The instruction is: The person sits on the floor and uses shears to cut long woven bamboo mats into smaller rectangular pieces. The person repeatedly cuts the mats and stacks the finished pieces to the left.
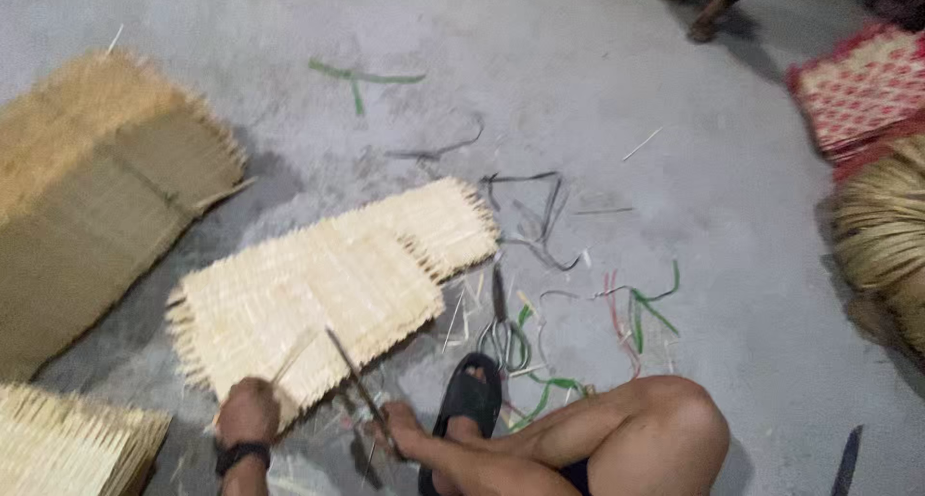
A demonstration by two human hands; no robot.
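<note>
A pale woven bamboo mat [318, 294] lies on the grey concrete floor in front of me. My left hand [248, 411], with a dark band on the wrist, grips a thin bamboo strip at the mat's near edge. My right hand [397, 430] is closed on the handle of a thin dark blade [352, 373] that slants up over the mat's near edge. My bare knee [674, 414] and a black sandal [469, 395] sit just right of the hands.
Metal scissors [498, 321] lie on the floor beside the sandal, among green, red and grey strip scraps [641, 308]. Larger woven mats [92, 197] are stacked at left, one more [67, 443] at bottom left. A red patterned mat [862, 86] and a bundle of strips [882, 231] lie right. Another person's foot [703, 24] is at top.
</note>
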